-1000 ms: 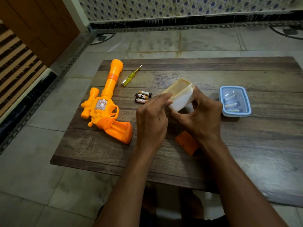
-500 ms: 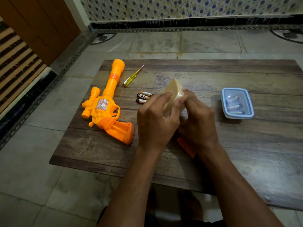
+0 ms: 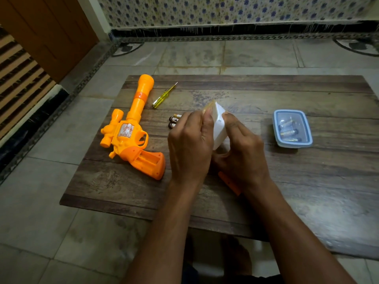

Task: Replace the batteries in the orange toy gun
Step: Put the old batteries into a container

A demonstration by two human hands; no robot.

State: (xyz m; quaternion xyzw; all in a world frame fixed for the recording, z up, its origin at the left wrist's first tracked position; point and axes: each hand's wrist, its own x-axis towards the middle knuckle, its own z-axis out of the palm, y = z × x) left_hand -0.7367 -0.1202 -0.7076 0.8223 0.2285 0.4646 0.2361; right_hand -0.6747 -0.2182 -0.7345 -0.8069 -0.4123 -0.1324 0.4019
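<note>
The orange plastic toy gun (image 3: 131,132) lies flat on its side at the left end of the dark wooden table (image 3: 307,181). Its long axis runs away from the person: the flared muzzle points to the far edge and leans slightly right, and the grip is nearest the person. The grip's battery bay faces up, uncovered. The gun is well apart from both hands, to the left of the left hand (image 3: 189,144), and no finger touches it. Both forearms reach forward over the near table edge and meet at the middle of the table, where the hands hold a small white plastic box (image 3: 218,124) with a yellowish lid, tipped up on edge. The left hand's fingers are curled against the lid side, thumb along the box's edge. The right hand (image 3: 242,148) grips the other side with fingers bent round it. A flat orange plastic cover (image 3: 228,182) lies on the table, partly hidden under the right wrist. Three dark cylindrical batteries (image 3: 174,120) lie side by side just beyond the left hand's knuckles. A yellow-handled screwdriver (image 3: 163,96) rests near the gun's barrel. At the right stands a clear rectangular plastic container with a blue rim (image 3: 292,128), with several batteries inside.
</note>
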